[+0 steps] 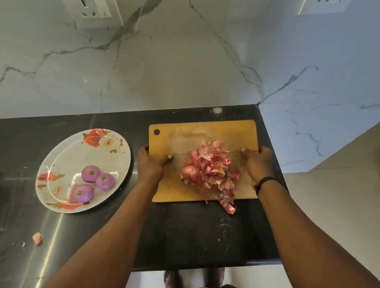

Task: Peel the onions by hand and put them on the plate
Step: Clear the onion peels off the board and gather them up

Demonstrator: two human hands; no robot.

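Both hands grip the cutting board by its side edges: your left hand on the left edge, your right hand on the right, thumbs on top. Onion skins are heaped at its centre, some spilling over the near edge. To the left, 3 peeled onions lie on the plate. Peeling appears complete. Next, lift the board level to prevent skins sliding off.

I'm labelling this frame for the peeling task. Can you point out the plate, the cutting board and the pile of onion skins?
plate [61,153]: head view, bare patch left of centre.
cutting board [206,130]: head view, bare wood near the far edge.
pile of onion skins [209,169]: head view, middle of the heap.
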